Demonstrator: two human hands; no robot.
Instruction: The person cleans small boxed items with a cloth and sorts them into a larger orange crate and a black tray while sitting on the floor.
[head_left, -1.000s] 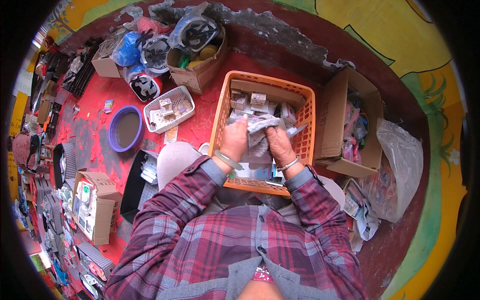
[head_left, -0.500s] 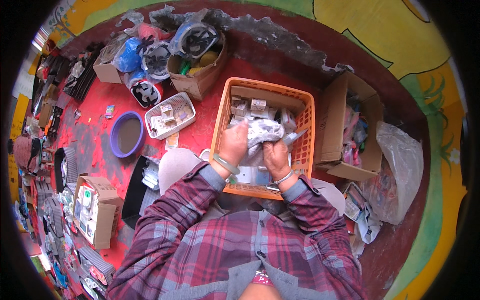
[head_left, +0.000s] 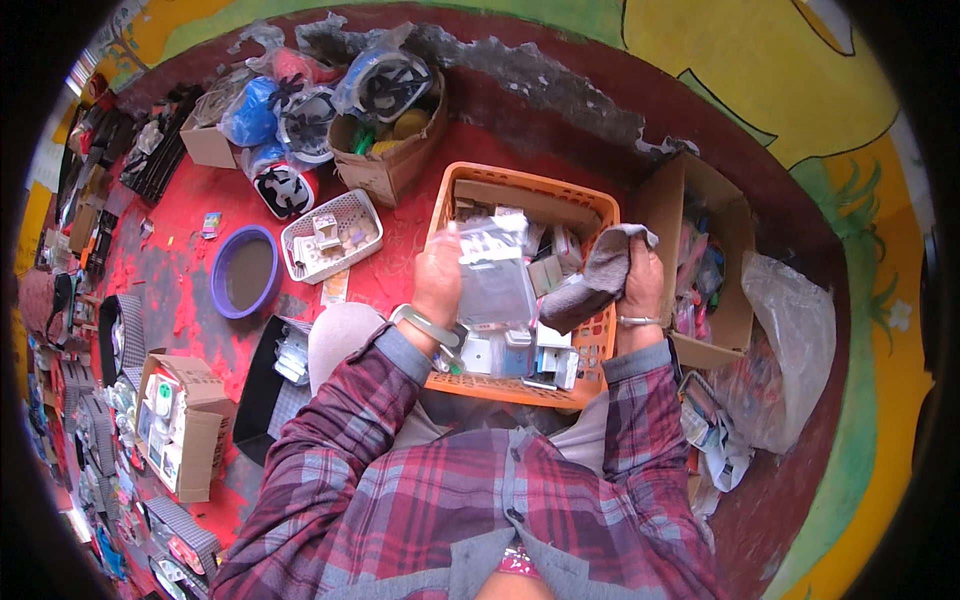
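Note:
My left hand [head_left: 437,282] is closed on the left edge of a clear, flat plastic case [head_left: 496,280], greyish and see-through, held above an orange plastic basket [head_left: 470,386]. Over the basket's right side, my right hand [head_left: 642,283] grips a grey-brown cloth [head_left: 592,278] that hangs down to the left, apart from the case. Several small white boxes and packets [head_left: 545,350] lie inside the basket, partly covered by the case and cloth. The basket stands in front of me, by my knees.
Right of the basket stands a cardboard box [head_left: 715,300] of colourful packets, with a clear plastic bag [head_left: 793,345] beside it. To the left are a white basket [head_left: 330,235], a purple basin [head_left: 246,270] and a black-edged bin [head_left: 262,390]. Bagged helmets and a carton [head_left: 385,160] sit by the wall.
My hands have moved apart. The cloth, formerly bunched between both hands, now hangs from my right hand farther right, and the clear case shows uncovered in my left.

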